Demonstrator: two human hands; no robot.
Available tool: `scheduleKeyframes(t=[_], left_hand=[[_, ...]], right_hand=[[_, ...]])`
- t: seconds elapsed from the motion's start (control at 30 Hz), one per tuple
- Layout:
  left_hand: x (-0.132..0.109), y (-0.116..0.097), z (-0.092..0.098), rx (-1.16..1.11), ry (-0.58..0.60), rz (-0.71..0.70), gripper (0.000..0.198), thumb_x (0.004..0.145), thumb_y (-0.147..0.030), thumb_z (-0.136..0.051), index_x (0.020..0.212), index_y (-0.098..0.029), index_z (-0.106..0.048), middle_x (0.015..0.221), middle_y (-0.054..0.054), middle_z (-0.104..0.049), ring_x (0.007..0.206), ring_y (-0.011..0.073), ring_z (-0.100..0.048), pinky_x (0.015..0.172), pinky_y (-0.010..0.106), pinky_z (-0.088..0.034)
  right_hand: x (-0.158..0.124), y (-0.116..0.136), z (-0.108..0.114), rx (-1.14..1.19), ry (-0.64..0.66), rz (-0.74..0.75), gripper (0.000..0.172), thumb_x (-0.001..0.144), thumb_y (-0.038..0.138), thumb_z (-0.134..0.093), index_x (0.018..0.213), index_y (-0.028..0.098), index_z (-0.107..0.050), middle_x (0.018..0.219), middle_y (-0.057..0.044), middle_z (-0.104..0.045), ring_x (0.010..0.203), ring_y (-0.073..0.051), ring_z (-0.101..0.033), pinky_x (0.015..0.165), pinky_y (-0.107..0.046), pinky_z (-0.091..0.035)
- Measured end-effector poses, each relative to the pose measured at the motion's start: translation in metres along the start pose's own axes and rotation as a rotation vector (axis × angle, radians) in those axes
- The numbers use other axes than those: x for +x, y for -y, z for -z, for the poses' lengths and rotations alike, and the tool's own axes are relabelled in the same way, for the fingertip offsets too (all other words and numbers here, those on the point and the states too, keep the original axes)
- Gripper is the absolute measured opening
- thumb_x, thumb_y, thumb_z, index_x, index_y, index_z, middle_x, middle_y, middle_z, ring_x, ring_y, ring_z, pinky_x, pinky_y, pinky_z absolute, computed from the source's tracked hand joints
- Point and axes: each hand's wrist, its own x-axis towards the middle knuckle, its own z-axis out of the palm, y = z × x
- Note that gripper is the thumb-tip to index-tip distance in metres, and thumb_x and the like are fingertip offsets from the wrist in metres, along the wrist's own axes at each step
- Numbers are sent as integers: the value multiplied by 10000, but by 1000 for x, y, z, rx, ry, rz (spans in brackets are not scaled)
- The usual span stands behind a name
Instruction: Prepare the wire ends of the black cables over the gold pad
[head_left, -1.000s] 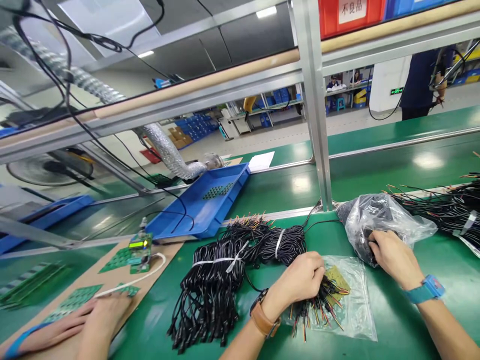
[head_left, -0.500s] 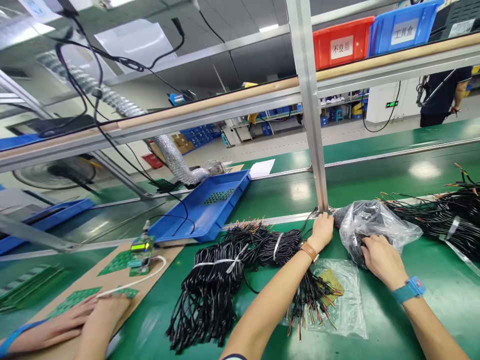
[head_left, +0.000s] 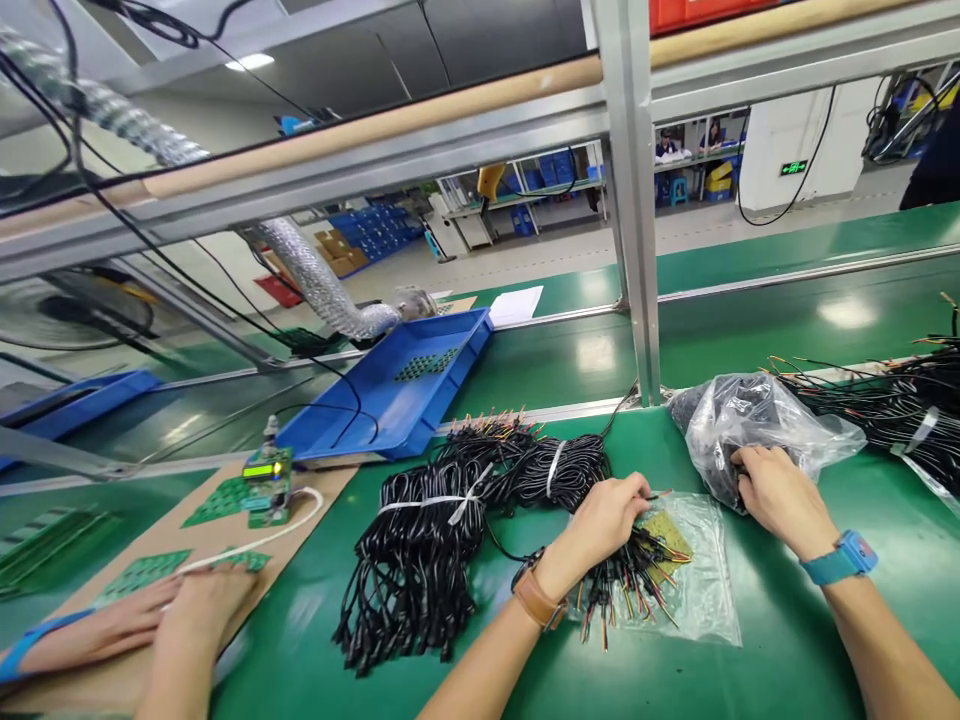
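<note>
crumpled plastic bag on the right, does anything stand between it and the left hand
Nothing visible blocks the left hand from the crumpled plastic bag: a thin wire end pokes out beside it, then green tabletop lies between. The flat clear bag lies on the near side. The right hand is at the crumpled plastic bag.

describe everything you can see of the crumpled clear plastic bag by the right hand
The crumpled, clear plastic bag lies slumped on the green, glossy worktop, right of the silvery metal upright. Its creased film catches light. Dark contents, too indistinct to identify, bulk out its left and near side, while its right end spreads into a loose, see-through flap beside the black, white-tied cable bundle. The right hand touches its near side; what, if anything, it grips is hidden.
</note>
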Motion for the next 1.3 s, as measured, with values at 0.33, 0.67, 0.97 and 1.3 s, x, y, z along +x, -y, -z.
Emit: scheduleKeyframes(t=[0.33, 0.67, 0.97, 1.3], left_hand=[[-8, 4, -17, 228, 70, -111, 223, 967, -87, -526, 795, -171, -639, 846, 35, -616, 796, 179, -567, 756, 307, -444], [-5, 9, -13, 208, 61, -167, 139, 983, -130, -547, 862, -180, -594, 808, 4, -629, 761, 173, -576, 741, 318, -429], [1, 4, -9, 231, 109, -176, 168, 998, -105, -497, 892, -180, -605, 819, 16, -691, 774, 172, -646, 738, 313, -435], [-5, 6, -16, 304, 69, -132, 102, 1028, -180, -488, 933, -190, -524, 777, 25, -657, 739, 206, -631, 714, 324, -452]], right_hand=[[3, 3, 8, 107, -207, -25, 228, 931, 183, -454, 1049, 165, -649, 946, -120, -662, 924, -288, -611, 839, -416, -492], [-13, 41, 27, 477, -573, 302, 101, 964, 172, -519, 1020, 219, -589, 820, -44, -664, 726, -201, -642, 685, -315, -503], [-11, 75, 2, 615, 16, 399, 204, 1058, 234, -364, 969, 210, -546, 856, -45, -628, 769, -190, -617, 720, -323, -507], [-9, 75, 0, 587, 82, 385, 272, 1071, 254, -327, 911, 211, -543, 833, -46, -600, 772, -201, -594, 744, -333, -486]])
